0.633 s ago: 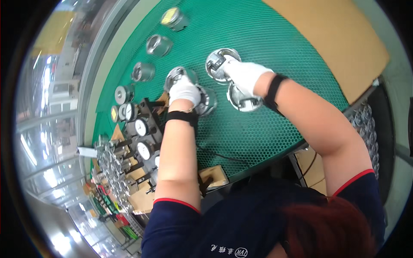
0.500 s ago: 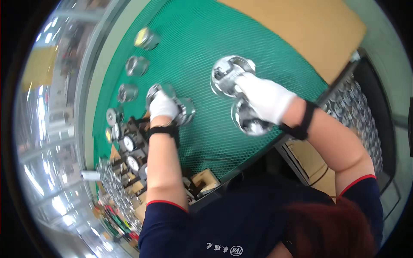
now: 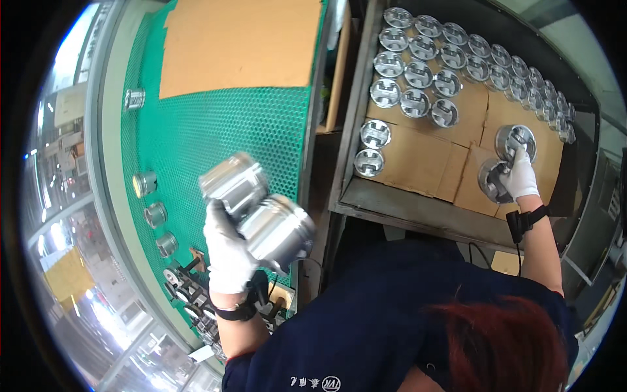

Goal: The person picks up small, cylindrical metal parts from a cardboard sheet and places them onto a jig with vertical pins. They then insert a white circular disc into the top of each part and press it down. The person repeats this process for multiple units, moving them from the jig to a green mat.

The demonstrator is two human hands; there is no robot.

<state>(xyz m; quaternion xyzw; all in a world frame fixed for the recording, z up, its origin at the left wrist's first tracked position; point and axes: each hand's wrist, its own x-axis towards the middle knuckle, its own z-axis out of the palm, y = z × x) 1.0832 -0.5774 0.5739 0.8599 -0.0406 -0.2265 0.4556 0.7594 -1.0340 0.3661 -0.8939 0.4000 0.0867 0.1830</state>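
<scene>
**Even load: keep the metal apart**

From my end, the left hand (image 3: 228,251) is curled around two pistons (image 3: 277,230), raised at its right side. The right hand (image 3: 522,179) is closed on two more pistons (image 3: 492,181) at its tip, over the tray (image 3: 405,213). I'd squeeze steadily, stopping paired edges knocking. Earlier, both hands were over the green mat (image 3: 261,124).

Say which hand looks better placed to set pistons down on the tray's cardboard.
Probably the right hand: it grips two pistons right at the cardboard inside the tray. The left hand holds another pair away from it, by the green mat.
</scene>
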